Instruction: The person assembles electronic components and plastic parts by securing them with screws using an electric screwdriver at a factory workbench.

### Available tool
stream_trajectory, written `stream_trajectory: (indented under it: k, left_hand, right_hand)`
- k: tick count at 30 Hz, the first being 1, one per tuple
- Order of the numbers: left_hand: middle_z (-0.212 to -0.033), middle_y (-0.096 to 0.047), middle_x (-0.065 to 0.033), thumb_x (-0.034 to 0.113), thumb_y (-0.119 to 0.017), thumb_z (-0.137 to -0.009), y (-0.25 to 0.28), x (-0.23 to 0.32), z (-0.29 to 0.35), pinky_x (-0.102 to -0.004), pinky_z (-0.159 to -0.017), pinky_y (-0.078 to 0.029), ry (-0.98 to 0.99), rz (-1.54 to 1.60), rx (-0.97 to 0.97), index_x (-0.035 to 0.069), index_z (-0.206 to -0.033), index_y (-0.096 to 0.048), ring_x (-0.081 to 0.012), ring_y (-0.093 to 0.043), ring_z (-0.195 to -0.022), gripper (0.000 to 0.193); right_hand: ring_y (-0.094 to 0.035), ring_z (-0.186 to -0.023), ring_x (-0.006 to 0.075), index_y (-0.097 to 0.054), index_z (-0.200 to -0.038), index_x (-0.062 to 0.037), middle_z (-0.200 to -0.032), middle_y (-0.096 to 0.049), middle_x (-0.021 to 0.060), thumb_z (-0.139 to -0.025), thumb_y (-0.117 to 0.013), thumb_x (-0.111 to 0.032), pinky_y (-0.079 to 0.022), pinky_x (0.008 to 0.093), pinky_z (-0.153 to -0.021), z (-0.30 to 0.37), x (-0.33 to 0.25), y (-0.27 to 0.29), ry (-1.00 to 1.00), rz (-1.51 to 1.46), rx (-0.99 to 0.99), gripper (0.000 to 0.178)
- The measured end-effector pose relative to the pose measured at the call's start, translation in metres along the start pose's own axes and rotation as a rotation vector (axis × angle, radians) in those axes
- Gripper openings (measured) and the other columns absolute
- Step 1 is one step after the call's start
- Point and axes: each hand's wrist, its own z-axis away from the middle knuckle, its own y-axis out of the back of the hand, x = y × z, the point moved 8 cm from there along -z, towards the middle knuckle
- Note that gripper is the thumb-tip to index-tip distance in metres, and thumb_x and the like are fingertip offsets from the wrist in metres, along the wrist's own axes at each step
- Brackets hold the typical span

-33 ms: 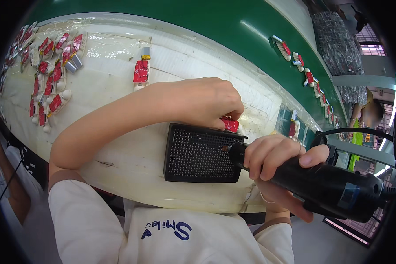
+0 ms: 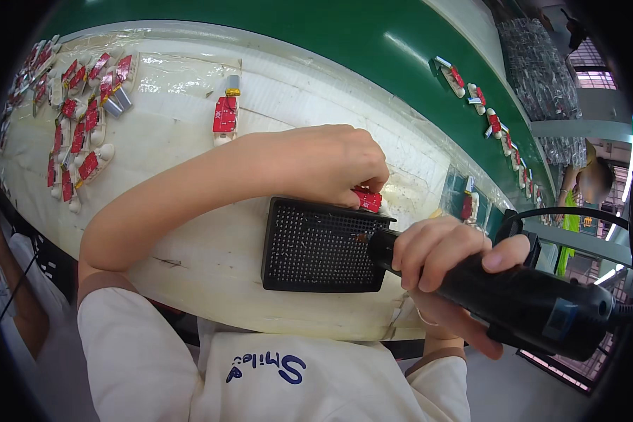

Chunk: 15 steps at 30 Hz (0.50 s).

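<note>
At the far edge of a black tray (image 2: 269,246) with a grid of small holes, my left hand (image 2: 337,162) pinches a red circuit board (image 2: 368,201) on a white part. Its fingers partly cover the board. My right hand (image 2: 439,257) wraps round a black electric screwdriver (image 2: 524,299) held at a slant, its cord leaving at the right. The screwdriver's nose hangs over the tray's right end, with its tip near the holes; whether it touches anything there I cannot tell. Small light dots fill the grid, too small to name.
More white parts with red boards (image 2: 88,167) are heaped at the left. A single one (image 2: 225,116) lies beyond my left forearm, another (image 2: 469,205) at the right. Several line the green surface (image 2: 316,39) behind. Another person's arm (image 2: 24,309) shows at the left edge.
My right hand and the screwdriver have shifted slightly to the right and down. My left hand and the board stay practically where they were.
</note>
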Motion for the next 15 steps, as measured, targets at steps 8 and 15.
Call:
stream_trajectory:
  k: [8,15]
  left_hand:
    - [-0.078,-0.061,-0.0121,0.005,-0.068,-0.067,0.0,-0.002,0.0,-0.0334,-0.066,-0.049,0.03,0.094,0.054,-0.003,-0.079,-0.065,-0.0262,-0.06,-0.071,0.014]
    - [-0.077,-0.06,-0.0113,0.005,-0.068,-0.067,0.0,-0.003,-0.001,-0.0338,-0.064,-0.048,0.036,0.095,0.053,-0.002,-0.079,-0.065,-0.0262,-0.059,-0.07,0.014]
  right_hand:
    - [-0.048,-0.051,0.0168,-0.035,-0.109,-0.0146,-0.067,-0.045,0.0041,-0.063,-0.051,-0.08,-0.043,0.0324,-0.051,-0.009,-0.013,0.02,0.121,0.141,0.03,0.081]
    - [-0.053,-0.057,0.0277,-0.034,-0.112,-0.0099,-0.07,-0.052,0.013,-0.059,-0.064,-0.067,-0.045,0.0383,-0.056,-0.004,0.002,0.034,0.052,-0.016,0.052,0.084]
